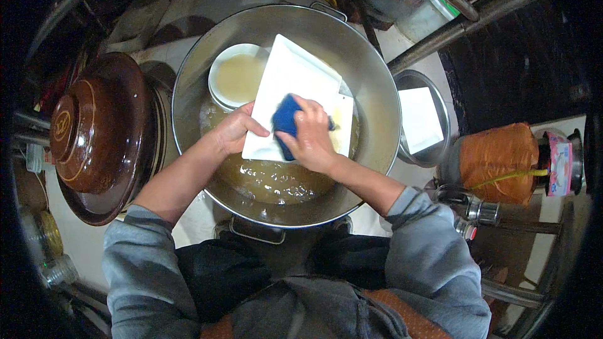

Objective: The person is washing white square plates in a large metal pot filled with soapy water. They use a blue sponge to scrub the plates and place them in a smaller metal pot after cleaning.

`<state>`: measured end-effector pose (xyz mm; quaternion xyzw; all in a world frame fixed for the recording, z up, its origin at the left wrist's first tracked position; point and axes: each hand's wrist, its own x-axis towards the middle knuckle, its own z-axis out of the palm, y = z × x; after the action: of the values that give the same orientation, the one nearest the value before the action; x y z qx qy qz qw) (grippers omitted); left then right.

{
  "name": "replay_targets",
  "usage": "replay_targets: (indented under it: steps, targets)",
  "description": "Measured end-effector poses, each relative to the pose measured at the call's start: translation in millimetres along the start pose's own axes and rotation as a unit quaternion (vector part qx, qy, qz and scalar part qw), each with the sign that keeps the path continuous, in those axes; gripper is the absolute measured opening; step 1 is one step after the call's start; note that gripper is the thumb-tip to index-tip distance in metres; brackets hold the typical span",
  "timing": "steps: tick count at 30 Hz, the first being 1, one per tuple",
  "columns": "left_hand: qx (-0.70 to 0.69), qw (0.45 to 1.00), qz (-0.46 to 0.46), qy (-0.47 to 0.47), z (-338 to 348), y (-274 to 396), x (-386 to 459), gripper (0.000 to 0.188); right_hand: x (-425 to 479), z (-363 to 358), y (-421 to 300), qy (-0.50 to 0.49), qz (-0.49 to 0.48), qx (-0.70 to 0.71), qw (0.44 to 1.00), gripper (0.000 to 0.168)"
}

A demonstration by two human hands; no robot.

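Observation:
My left hand (235, 129) grips the left edge of a white angular plate (297, 68), its thumb lying on the upper face. Pressed against that face is a dark blue scrubbing cloth or pad (285, 120), held in my right hand (313, 134). The plate is tilted above murky water (278, 188) in a large metal basin (377, 80). Behind my left hand, a round white bowl (240, 75) filled with cloudy liquid sits in the basin, seemingly stacked on another. Partly hidden under the held plate is a second white dish (346, 125).
To the right, a white square plate (420, 120) lies in a metal pan (443, 143). A large brown glazed vessel (94, 136) stands left. Metal bars (466, 23) cross the upper right. An orange-brown covered object (501, 165) and metal containers (483, 212) are at right.

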<state>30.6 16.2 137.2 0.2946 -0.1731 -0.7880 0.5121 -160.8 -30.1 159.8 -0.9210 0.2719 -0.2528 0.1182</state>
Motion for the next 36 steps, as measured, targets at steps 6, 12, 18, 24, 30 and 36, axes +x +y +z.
replay_targets:
  steps: [6, 12, 18, 24, 30, 36]
  targets:
    - [0.010, 0.999, -0.045, -0.026, 12, 0, -7, 0.069, 61, -13, 33, 0.068, 0.058, -0.084, 0.993, 0.043]
    - [0.004, 1.000, 0.003, 0.004, 18, 5, -9, 0.067, 8, -2, 114, 0.044, 0.317, -0.046, 0.946, 0.046]
    - [0.012, 0.999, 0.020, 0.026, 13, 3, -1, 0.061, -41, -17, 35, -0.151, 0.196, 0.022, 0.969, 0.050]
    - [0.037, 0.993, 0.093, 0.070, 29, 18, -11, 0.055, -29, -59, -5, -0.320, 0.179, -0.050, 0.929, 0.057]
    - [0.029, 0.989, 0.126, 0.077, 59, 36, -19, 0.049, -8, -71, 9, -0.030, -0.019, -0.215, 0.976, 0.062]
    - [-0.078, 0.990, 0.107, -0.045, 115, 64, -29, 0.039, 8, -124, 27, -0.069, 0.167, 0.118, 0.976, 0.028]
